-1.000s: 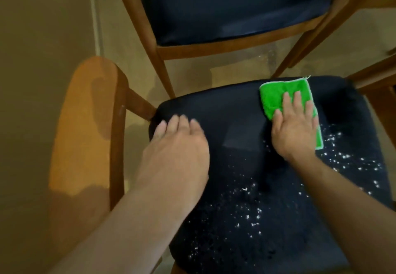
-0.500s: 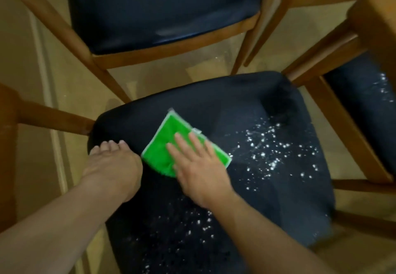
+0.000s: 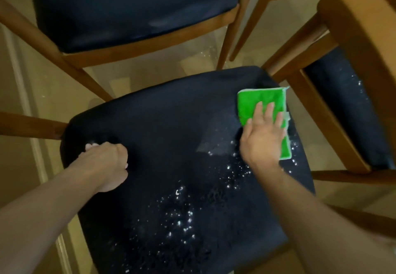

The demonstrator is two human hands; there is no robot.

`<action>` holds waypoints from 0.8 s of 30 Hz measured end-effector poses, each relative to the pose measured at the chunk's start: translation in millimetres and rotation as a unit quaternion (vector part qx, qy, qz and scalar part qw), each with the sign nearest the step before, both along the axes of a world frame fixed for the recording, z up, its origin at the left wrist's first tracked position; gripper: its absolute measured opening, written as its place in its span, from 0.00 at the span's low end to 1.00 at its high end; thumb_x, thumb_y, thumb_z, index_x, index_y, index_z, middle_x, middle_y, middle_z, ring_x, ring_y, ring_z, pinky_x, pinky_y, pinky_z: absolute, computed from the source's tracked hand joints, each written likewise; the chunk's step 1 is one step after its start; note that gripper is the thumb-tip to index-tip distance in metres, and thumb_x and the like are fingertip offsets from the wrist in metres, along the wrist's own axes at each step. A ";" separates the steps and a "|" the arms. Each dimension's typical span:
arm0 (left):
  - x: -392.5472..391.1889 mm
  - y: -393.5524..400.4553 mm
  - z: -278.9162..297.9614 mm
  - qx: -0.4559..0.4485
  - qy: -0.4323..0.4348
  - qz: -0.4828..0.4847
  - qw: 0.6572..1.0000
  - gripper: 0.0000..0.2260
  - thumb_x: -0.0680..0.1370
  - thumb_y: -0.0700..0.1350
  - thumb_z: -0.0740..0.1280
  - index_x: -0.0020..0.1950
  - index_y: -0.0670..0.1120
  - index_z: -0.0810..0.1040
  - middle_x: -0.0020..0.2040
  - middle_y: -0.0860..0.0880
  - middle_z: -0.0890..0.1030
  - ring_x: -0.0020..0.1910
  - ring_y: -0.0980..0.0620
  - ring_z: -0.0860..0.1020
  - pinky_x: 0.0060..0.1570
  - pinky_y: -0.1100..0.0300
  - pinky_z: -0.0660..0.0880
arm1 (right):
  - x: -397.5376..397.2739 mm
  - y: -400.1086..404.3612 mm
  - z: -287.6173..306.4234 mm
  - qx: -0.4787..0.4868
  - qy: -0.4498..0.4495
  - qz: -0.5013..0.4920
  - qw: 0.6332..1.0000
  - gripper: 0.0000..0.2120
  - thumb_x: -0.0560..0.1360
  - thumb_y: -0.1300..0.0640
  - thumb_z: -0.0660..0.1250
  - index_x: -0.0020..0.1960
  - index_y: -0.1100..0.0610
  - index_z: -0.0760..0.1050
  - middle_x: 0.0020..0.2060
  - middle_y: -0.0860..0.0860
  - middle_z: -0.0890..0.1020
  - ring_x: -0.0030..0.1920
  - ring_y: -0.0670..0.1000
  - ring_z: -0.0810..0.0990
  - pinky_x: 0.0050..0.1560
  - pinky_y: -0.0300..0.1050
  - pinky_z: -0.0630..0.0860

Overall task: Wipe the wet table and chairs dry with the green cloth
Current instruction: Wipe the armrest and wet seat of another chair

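Below me is a wooden chair with a dark navy seat (image 3: 167, 136). Shiny water drops (image 3: 182, 220) speckle its near middle and right side. A folded green cloth (image 3: 260, 102) lies flat on the seat's far right corner. My right hand (image 3: 262, 138) presses down on the cloth with fingers spread over it. My left hand (image 3: 105, 162) rests on the seat's left side with its fingers curled under, holding nothing.
A second navy chair (image 3: 128, 9) stands just beyond, its wooden legs close to the seat. A third chair (image 3: 351, 106) with a wet navy seat and a wooden frame crowds the right side. Pale floor (image 3: 150, 78) shows between them.
My right hand has swept the green cloth from the seat's left middle across to its far right corner. My left hand has curled into a loose fist on the seat's left side.
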State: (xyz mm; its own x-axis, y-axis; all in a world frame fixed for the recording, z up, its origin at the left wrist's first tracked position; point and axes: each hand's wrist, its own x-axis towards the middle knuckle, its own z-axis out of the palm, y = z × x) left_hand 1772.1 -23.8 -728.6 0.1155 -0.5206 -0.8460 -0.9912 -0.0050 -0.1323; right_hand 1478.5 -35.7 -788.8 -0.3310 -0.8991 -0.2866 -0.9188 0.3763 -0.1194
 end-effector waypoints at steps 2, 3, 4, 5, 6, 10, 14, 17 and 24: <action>-0.6 -1.5 -0.4 0.004 -0.004 -0.004 1.000 0.06 0.81 0.47 0.59 0.53 0.46 0.72 0.55 0.45 0.75 0.58 0.45 0.73 0.62 0.50 0.70 | 30.5 22.2 -0.3 0.008 -0.009 0.044 0.999 0.27 0.82 0.49 0.49 0.79 0.51 0.49 0.79 0.53 0.49 0.77 0.61 0.47 0.74 0.61 0.48; -1.6 -2.3 -0.3 0.011 -0.010 -0.003 1.000 0.07 0.81 0.46 0.59 0.56 0.45 0.72 0.57 0.44 0.75 0.59 0.44 0.73 0.62 0.49 0.70 | 46.7 35.8 0.3 0.012 -0.017 0.072 0.997 0.27 0.81 0.49 0.50 0.79 0.50 0.50 0.78 0.53 0.50 0.77 0.61 0.47 0.74 0.61 0.48; -3.2 -3.0 -0.4 0.018 -0.019 -0.003 1.000 0.08 0.80 0.46 0.59 0.57 0.45 0.72 0.59 0.43 0.74 0.61 0.43 0.72 0.63 0.48 0.70 | 63.5 50.4 1.7 0.015 -0.026 0.106 0.994 0.27 0.80 0.49 0.52 0.78 0.49 0.52 0.78 0.52 0.52 0.77 0.62 0.49 0.73 0.63 0.50; -4.7 -3.7 -0.2 0.025 -0.028 -0.006 0.999 0.09 0.80 0.46 0.60 0.59 0.45 0.72 0.60 0.43 0.74 0.63 0.42 0.72 0.64 0.48 0.69 | 79.8 65.1 3.5 0.020 -0.039 0.145 0.988 0.27 0.79 0.49 0.53 0.78 0.48 0.54 0.78 0.52 0.54 0.76 0.63 0.51 0.72 0.65 0.51; -6.1 -4.0 0.1 0.030 -0.035 -0.009 0.999 0.11 0.80 0.46 0.60 0.60 0.46 0.71 0.61 0.43 0.74 0.63 0.42 0.71 0.64 0.47 0.69 | 94.0 78.6 5.0 0.026 -0.053 0.191 0.980 0.27 0.78 0.48 0.53 0.77 0.47 0.57 0.77 0.51 0.56 0.76 0.63 0.52 0.72 0.66 0.53; -9.5 -4.7 -2.4 0.046 -0.055 -0.042 0.997 0.14 0.80 0.48 0.59 0.64 0.45 0.70 0.66 0.41 0.70 0.64 0.39 0.69 0.65 0.46 0.67 | 86.2 93.1 5.2 0.041 -0.074 0.374 0.924 0.25 0.78 0.44 0.50 0.75 0.43 0.57 0.76 0.48 0.59 0.75 0.59 0.54 0.70 0.63 0.53; -11.6 -7.3 -2.7 0.071 -0.061 -0.035 0.995 0.16 0.81 0.46 0.58 0.67 0.42 0.67 0.69 0.39 0.66 0.67 0.37 0.66 0.67 0.45 0.64 | 29.6 55.8 2.5 0.029 -0.056 0.384 0.921 0.25 0.79 0.44 0.49 0.76 0.45 0.58 0.76 0.47 0.59 0.76 0.55 0.56 0.72 0.58 0.52; -10.1 -5.7 -2.1 0.061 -0.052 -0.033 0.996 0.15 0.81 0.46 0.58 0.66 0.42 0.68 0.69 0.39 0.67 0.67 0.37 0.66 0.68 0.44 0.63 | -19.8 26.0 1.6 0.023 -0.028 0.254 0.967 0.26 0.81 0.44 0.46 0.77 0.45 0.46 0.78 0.47 0.50 0.77 0.54 0.46 0.75 0.54 0.45; -8.2 -3.8 -3.7 0.049 -0.042 -0.044 0.997 0.18 0.81 0.46 0.59 0.69 0.40 0.66 0.70 0.37 0.66 0.69 0.36 0.65 0.69 0.43 0.62 | 2.6 20.2 3.0 0.005 -0.056 -0.033 0.998 0.26 0.82 0.49 0.49 0.79 0.49 0.48 0.79 0.51 0.47 0.77 0.61 0.43 0.74 0.62 0.45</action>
